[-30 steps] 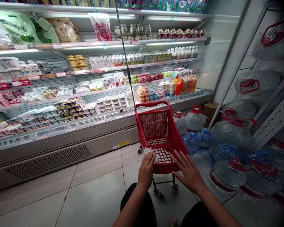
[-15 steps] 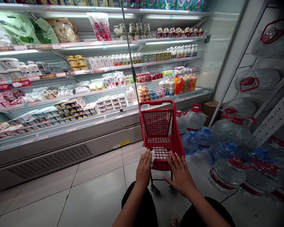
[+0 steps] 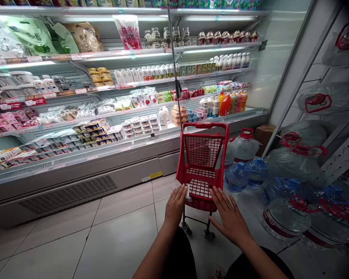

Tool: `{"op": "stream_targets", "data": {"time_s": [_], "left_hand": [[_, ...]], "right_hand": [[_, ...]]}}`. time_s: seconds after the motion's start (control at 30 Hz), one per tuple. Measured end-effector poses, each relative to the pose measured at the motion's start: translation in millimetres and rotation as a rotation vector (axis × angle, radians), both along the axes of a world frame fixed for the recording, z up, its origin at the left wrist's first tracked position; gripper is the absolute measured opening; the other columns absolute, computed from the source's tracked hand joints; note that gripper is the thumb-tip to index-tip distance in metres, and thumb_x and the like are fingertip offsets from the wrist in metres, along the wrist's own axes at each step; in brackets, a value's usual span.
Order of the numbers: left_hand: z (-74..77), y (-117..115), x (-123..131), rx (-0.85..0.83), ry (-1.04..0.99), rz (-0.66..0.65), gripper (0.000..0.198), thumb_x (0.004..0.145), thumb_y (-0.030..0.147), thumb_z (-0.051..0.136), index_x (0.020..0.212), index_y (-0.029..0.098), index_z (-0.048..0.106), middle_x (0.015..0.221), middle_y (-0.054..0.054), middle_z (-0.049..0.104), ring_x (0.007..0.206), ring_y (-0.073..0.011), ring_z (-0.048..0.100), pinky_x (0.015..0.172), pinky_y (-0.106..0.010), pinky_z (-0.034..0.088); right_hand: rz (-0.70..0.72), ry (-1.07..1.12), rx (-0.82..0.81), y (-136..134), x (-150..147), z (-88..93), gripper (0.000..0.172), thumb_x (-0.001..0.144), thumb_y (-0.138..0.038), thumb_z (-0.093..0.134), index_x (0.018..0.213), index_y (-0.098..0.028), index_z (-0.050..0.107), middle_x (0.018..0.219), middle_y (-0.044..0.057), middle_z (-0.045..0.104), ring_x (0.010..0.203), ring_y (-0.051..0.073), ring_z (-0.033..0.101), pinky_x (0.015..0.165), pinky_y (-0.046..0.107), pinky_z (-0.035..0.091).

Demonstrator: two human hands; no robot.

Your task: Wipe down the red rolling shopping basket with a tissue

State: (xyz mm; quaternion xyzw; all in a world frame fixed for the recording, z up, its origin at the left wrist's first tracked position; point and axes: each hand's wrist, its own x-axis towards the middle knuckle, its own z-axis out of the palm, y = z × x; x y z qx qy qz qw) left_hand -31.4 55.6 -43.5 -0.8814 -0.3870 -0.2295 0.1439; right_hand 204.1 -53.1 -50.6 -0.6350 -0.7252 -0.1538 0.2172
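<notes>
A small red plastic shopping cart (image 3: 202,172) stands in front of me, its grid basket and handle facing the cooler. My left hand (image 3: 176,203) is at the near left corner of the basket. Its fingers lie together over a crumpled white tissue (image 3: 188,193), held against the cart; part of the tissue is hidden under the hand. My right hand (image 3: 228,215) is stretched out flat with its thumb apart, holding nothing. Its fingertips are at the near right edge of the basket; whether they touch it I cannot tell.
An open dairy cooler (image 3: 128,149) with several stocked shelves runs along the left and back. Large water bottles (image 3: 286,219) crowd the floor at the right, close to the cart. A cardboard box (image 3: 264,135) and a metal rack (image 3: 322,54) stand behind them. Pale floor tiles (image 3: 119,236) lie at the left.
The view has swung slightly left. The cart has turned a little and sits farther right in view. My right hand has drifted right, widening the gap between my hands; the left still holds the tissue.
</notes>
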Motion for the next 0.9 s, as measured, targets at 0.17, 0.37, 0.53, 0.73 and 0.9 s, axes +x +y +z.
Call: {"op": "stream_targets", "data": {"time_s": [0.17, 0.37, 0.53, 0.73, 0.9], "left_hand": [[-21.2, -23.0, 57.2, 0.004, -0.026, -0.071, 0.058, 0.098, 0.004, 0.046, 0.154, 0.018, 0.047, 0.155, -0.005, 0.055, 0.146, -0.0195, 0.048, 0.121, -0.039, 0.044], [-17.0, -29.7, 70.3, -0.019, 0.024, -0.187, 0.065, 0.097, 0.005, 0.045, 0.16, 0.018, 0.037, 0.157, -0.006, 0.053, 0.149, -0.0166, 0.044, 0.122, -0.037, 0.041], [0.5, 1.0, 11.5, -0.014, -0.047, -0.065, 0.068, 0.092, -0.001, 0.042, 0.156, 0.021, 0.043, 0.155, -0.007, 0.055, 0.144, -0.0203, 0.051, 0.119, -0.044, 0.046], [0.1, 12.3, -5.6, -0.006, -0.088, 0.089, 0.061, 0.092, 0.001, 0.045, 0.15, 0.019, 0.051, 0.153, -0.009, 0.057, 0.143, -0.0231, 0.052, 0.117, -0.046, 0.049], [-16.8, -13.7, 34.9, -0.019, -0.109, 0.034, 0.064, 0.091, -0.003, 0.043, 0.151, 0.017, 0.048, 0.153, -0.008, 0.057, 0.145, -0.0223, 0.05, 0.118, -0.045, 0.048]], "right_hand": [[-0.013, 0.094, 0.032, 3.1, -13.5, -7.9, 0.096, 0.097, -0.058, 0.048, 0.168, -0.016, -0.002, 0.176, 0.009, 0.004, 0.161, 0.032, 0.012, 0.126, 0.053, 0.025], [-0.004, 0.03, -0.014, -4.3, -8.8, -2.7, 0.097, 0.097, -0.052, 0.049, 0.167, -0.014, -0.006, 0.175, 0.012, 0.009, 0.161, 0.028, 0.014, 0.129, 0.052, 0.018], [0.037, -0.019, -0.023, -5.2, -0.7, 2.9, 0.089, 0.099, -0.048, 0.044, 0.167, -0.016, -0.003, 0.175, 0.009, 0.013, 0.16, 0.025, 0.015, 0.129, 0.048, 0.019], [0.047, -0.004, 0.01, 13.0, 19.4, 7.8, 0.082, 0.1, -0.04, 0.041, 0.168, -0.022, -0.002, 0.175, 0.005, 0.013, 0.16, 0.025, 0.019, 0.129, 0.05, 0.017], [0.046, 0.044, -0.021, 19.0, 10.2, -1.2, 0.089, 0.094, -0.031, 0.045, 0.168, -0.017, -0.001, 0.175, 0.006, 0.01, 0.161, 0.024, 0.013, 0.128, 0.049, 0.021]]}}
